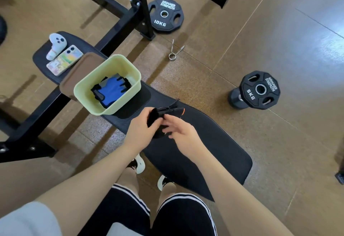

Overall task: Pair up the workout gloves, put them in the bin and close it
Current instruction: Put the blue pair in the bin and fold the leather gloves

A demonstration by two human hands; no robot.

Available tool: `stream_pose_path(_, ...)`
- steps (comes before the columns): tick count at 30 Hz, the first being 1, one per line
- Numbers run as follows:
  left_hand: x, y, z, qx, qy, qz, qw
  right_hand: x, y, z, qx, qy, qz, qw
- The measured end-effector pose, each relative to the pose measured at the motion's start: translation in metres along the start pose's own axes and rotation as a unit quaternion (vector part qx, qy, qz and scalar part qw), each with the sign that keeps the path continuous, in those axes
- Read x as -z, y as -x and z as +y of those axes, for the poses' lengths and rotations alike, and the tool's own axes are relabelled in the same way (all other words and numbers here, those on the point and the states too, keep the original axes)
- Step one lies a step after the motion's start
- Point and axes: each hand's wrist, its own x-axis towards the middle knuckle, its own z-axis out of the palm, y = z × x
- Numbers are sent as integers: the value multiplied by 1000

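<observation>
Both hands hold black workout gloves (163, 112) with a small orange mark, just above the black bench pad (214, 146). My left hand (141, 129) grips them from the left, my right hand (178, 131) pinches them from the right. How many gloves are in the bundle I cannot tell. Up and left of my hands, the pale green bin (87, 88) stands open on the bench. Blue and black gloves (111, 90) lie flat inside it. A brown lid (78, 71) lies partly under the bin's left side.
At the bench's far left end lie a phone (65, 59) and a white game controller (55, 44). On the floor are a 10 kg plate (164, 15), a spring collar (176, 50) and a 5 kg plate on a dumbbell (257, 89). A black rack frame (119, 25) stands behind.
</observation>
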Motion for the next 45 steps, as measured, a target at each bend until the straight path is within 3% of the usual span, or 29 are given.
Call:
stream_pose_path(4,52,-29,-19,-17,13,-20,1000,-12,-40,-19,34,111,106,988)
stream_pose_path(7,88,-48,-35,-55,-3,-59,997,-22,-81,-30,78,208,19,975)
stream_pose_path(10,117,-66,-55,-59,10,-52,997,-40,-126,-34,74,281,-65,955)
stream_pose_path(13,136,-84,-80,18,93,4,995,-51,-164,-42,2,226,-59,972)
stream_pose_path(17,142,-105,-120,151,258,55,953,-64,-199,-54,-54,62,-31,996)
stream_pose_path(22,133,-137,-159,289,343,91,889,-99,-252,-61,-34,106,46,993)
stream_pose_path(25,127,-154,-177,354,275,100,888,-117,-287,-63,-31,191,73,978)
stream_pose_path(28,131,-164,-178,331,184,111,919,-134,-313,-59,-56,265,53,961)
stream_pose_path(31,134,-161,-176,247,78,106,960,-144,-326,-53,-84,276,22,957)
stream_pose_path(33,134,-156,-180,135,-40,101,985,-149,-330,-52,-86,307,1,948)
stream_pose_path(35,134,-158,-188,14,-164,30,986,-153,-329,-52,-69,348,13,935)
stream_pose_path(36,134,-160,-191,1,-200,-33,979,-154,-325,-53,-53,372,36,926)
stream_pose_path(39,128,-169,-199,69,-268,-165,947,-152,-306,-51,59,456,65,886)
stream_pose_path(41,121,-174,-202,93,-289,-194,933,-151,-293,-44,111,480,-30,870)
stream_pose_path(43,113,-178,-205,118,-288,-205,928,-149,-289,-38,117,491,-111,856)
stream_pose_path(45,105,-180,-209,139,-284,-206,926,-146,-289,-41,82,475,-114,869)
